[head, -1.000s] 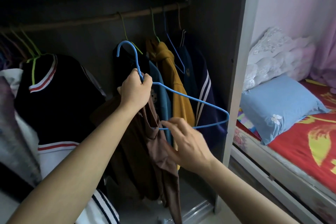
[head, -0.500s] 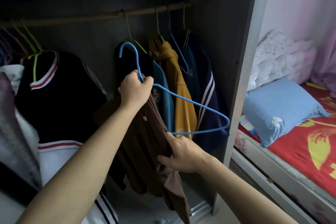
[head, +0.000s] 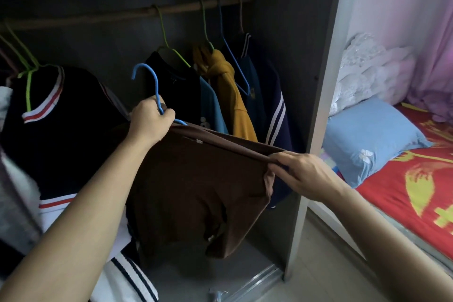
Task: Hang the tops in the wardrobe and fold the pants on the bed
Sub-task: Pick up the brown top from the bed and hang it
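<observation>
Below the wooden wardrobe rail (head: pixel 122 13), centre: brown cloth top (head: pixel 196 179) lies stretched over blue wire hanger (head: pixel 147 81), left hand (head: pixel 152 120) clenched round its neck, right hand (head: pixel 301 171) pinching the top's right shoulder edge; best to seat both shoulders evenly before hooking.

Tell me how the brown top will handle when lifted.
Probably floppy: the brown top sags in folds below the edge the right hand pinches taut. Likely light: the thin blue hanger in the left hand bears it. It may slide along the wire if tilted.
</observation>
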`<action>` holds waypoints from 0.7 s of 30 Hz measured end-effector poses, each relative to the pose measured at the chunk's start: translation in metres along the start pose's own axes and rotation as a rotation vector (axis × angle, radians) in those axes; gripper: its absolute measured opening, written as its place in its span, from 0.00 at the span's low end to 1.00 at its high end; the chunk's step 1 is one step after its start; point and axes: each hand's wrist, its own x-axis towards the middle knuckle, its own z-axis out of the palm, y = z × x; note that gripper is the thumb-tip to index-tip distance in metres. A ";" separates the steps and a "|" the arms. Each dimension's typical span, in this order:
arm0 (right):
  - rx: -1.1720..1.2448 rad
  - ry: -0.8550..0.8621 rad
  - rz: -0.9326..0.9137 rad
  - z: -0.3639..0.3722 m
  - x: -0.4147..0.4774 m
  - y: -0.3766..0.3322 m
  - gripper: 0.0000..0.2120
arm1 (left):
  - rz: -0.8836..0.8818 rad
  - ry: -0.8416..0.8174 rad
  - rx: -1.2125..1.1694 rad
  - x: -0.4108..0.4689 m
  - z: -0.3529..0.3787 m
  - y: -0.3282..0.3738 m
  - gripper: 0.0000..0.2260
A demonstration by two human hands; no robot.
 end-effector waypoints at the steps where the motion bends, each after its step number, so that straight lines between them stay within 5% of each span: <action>1: -0.028 0.009 -0.002 -0.006 0.000 0.002 0.14 | 0.030 -0.026 0.013 -0.001 0.002 -0.001 0.10; 8: -0.051 0.107 -0.085 -0.025 0.043 -0.024 0.13 | 0.251 -0.156 0.057 -0.011 0.027 0.034 0.18; 13: -0.063 0.171 -0.030 -0.027 0.079 -0.043 0.18 | 0.120 -0.259 -0.121 -0.018 0.039 0.054 0.22; 17: -0.028 0.062 -0.092 -0.031 0.091 -0.041 0.11 | -0.019 -0.390 -0.304 -0.021 0.041 0.054 0.22; 21: -0.125 0.058 0.028 -0.033 0.085 -0.011 0.15 | -0.106 -0.233 -0.372 -0.009 0.025 0.029 0.21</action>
